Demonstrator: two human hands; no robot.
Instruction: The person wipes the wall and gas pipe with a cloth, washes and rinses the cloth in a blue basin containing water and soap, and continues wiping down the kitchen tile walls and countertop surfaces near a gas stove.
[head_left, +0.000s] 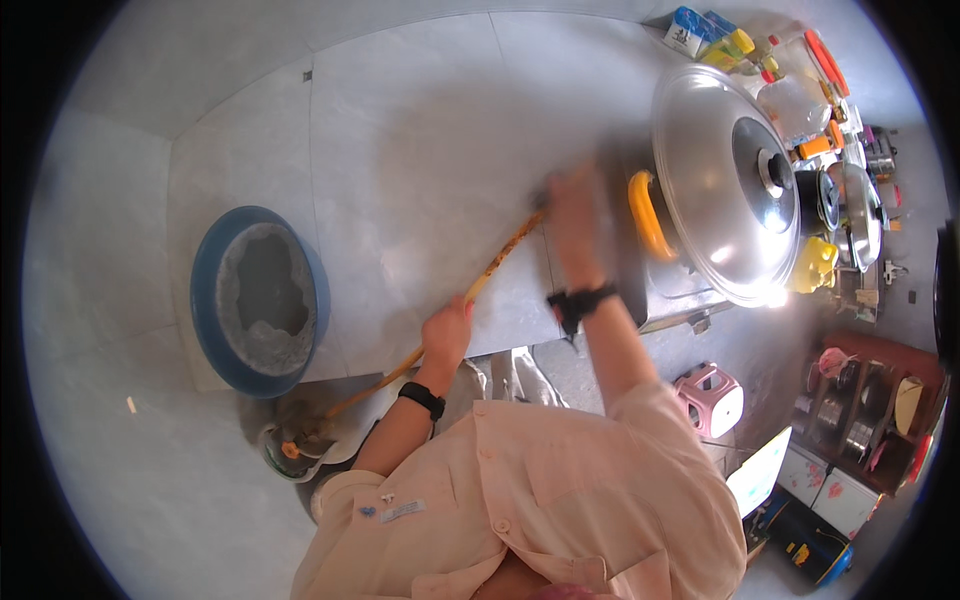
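A long thin yellow-brown stick (491, 268) slants from lower left to upper right, its upper part mottled brown. My left hand (447, 337) is closed around its middle, at the counter's front edge. My right hand (577, 214), blurred by motion, is at the stick's upper end over the counter; a small dark blurred thing shows by its fingers, and whether it grips is unclear. The stick's lower end is over a pale bucket (289, 472) with an orange-ended thing in it. A blue basin (196, 300) of cloudy, sudsy water stands at the counter's left end.
Right of my right hand, a large steel lidded pan (694, 150) with an orange-yellow handle (646, 217) rests on a stove (675, 289). Bottles, jars and a yellow container (814, 265) stand beyond. A pink stool (694, 401) and an open shelf (870, 352) are at the right, off the counter.
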